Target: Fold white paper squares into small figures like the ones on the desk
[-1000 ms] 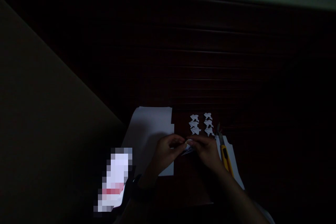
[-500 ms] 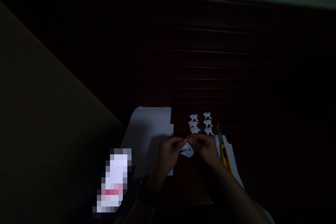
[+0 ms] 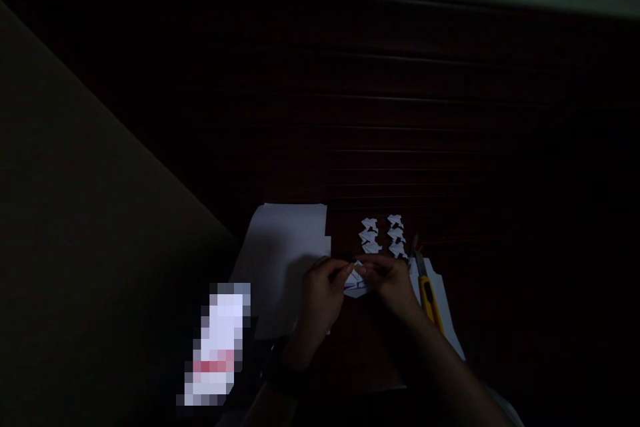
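A small piece of folded white paper (image 3: 357, 282) with dark marks is held between my two hands, low in the middle of the view. My left hand (image 3: 323, 290) pinches its left side between thumb and fingers. On the other side, my right hand (image 3: 393, 283) grips it the same way, the thumbs close together at the top. Just beyond the hands, several small folded paper figures stand in two columns, a left column (image 3: 370, 237) and a right column (image 3: 397, 235). The fingertips cover part of the paper.
White paper sheets (image 3: 285, 247) lie left of the hands. A yellow utility knife (image 3: 430, 300) rests on more paper (image 3: 450, 320) at the right. A bright pixelated area (image 3: 215, 347) sits at lower left. The dark wooden table (image 3: 360, 360) is dimly lit.
The folded paper has tilted in my fingers, so a pale peak now shows between the thumbs and its lower part looks shorter. The left wrist has shifted slightly.
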A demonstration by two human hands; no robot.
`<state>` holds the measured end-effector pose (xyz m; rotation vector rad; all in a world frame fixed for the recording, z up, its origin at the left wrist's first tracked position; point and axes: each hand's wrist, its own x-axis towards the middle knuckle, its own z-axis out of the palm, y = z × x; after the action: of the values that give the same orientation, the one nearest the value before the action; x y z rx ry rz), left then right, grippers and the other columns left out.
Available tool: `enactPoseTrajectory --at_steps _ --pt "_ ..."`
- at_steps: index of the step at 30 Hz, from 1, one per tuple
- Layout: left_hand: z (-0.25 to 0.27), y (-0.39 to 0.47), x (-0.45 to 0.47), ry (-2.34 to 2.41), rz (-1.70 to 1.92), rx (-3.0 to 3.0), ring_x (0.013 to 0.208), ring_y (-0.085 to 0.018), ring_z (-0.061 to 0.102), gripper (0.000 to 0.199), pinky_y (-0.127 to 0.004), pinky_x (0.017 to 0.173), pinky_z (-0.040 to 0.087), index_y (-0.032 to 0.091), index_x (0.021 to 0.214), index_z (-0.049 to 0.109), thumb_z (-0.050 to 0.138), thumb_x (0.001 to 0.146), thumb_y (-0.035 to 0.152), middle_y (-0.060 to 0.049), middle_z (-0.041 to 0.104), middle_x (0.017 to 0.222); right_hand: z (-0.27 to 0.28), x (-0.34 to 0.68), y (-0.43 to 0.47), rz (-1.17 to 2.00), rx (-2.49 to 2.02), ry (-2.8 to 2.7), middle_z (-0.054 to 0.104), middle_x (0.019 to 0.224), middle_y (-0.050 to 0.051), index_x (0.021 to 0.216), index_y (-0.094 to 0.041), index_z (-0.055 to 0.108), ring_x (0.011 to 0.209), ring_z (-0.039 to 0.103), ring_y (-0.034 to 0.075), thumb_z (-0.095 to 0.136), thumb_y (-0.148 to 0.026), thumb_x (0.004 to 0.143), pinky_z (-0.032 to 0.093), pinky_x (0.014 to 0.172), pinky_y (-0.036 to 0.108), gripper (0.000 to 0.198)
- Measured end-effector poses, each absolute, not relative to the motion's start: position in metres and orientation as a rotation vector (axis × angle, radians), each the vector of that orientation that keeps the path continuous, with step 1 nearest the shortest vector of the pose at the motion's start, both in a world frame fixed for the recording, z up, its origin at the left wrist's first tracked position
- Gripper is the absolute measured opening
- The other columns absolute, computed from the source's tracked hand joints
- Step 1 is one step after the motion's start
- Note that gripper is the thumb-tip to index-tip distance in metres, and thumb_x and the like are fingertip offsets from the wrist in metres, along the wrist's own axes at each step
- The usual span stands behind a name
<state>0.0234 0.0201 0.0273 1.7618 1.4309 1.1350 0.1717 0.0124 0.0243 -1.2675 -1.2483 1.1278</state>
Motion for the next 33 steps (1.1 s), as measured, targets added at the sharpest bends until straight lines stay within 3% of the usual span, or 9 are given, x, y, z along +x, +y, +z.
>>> enactPoseTrajectory --at_steps 5,12,22,33 --pt "0.026 0.020 0.024 1.441 1.116 1.796 0.069 -0.016 0.060 0.012 -0.026 0.062 0.045 0.020 0.076 0.068 0.056 0.081 0.020 -0.001 0.066 0.074 0.024 0.172 0.014 1.141 -1.303 -1.225 0.068 0.071 0.004 0.093 -0.015 0.071 0.058 0.057 0.015 0.065 -0.033 0.074 0.043 0.052 0.024 0.026" --pt "0.025 0.018 0.027 1.424 1.081 1.829 0.070 -0.016 0.060 0.012 -0.026 0.061 0.044 0.021 0.076 0.067 0.057 0.081 0.019 -0.001 0.065 0.075 0.023 0.171 0.016 1.085 -1.385 -1.220 0.062 0.060 0.001 0.077 -0.014 0.070 0.053 0.052 0.013 0.064 -0.036 0.075 0.039 0.049 0.023 0.023" --pt "0.020 0.019 0.024 1.287 0.936 1.633 0.071 -0.017 0.066 0.016 -0.024 0.063 0.049 0.020 0.078 0.070 0.061 0.078 0.032 -0.002 0.071 0.077 0.019 0.175 0.017 1.033 -1.377 -1.238 0.067 0.071 0.004 0.077 -0.015 0.068 0.068 0.058 0.017 0.064 -0.031 0.075 0.043 0.063 0.026 0.016" --pt "0.012 0.018 0.022 1.342 0.881 1.530 0.067 -0.019 0.068 0.016 -0.025 0.059 0.050 0.018 0.073 0.071 0.067 0.071 0.034 -0.003 0.073 0.072 0.017 0.176 0.017 1.126 -1.383 -1.259 0.067 0.071 0.004 0.074 -0.015 0.069 0.065 0.058 0.016 0.063 -0.024 0.073 0.042 0.059 0.025 0.011"
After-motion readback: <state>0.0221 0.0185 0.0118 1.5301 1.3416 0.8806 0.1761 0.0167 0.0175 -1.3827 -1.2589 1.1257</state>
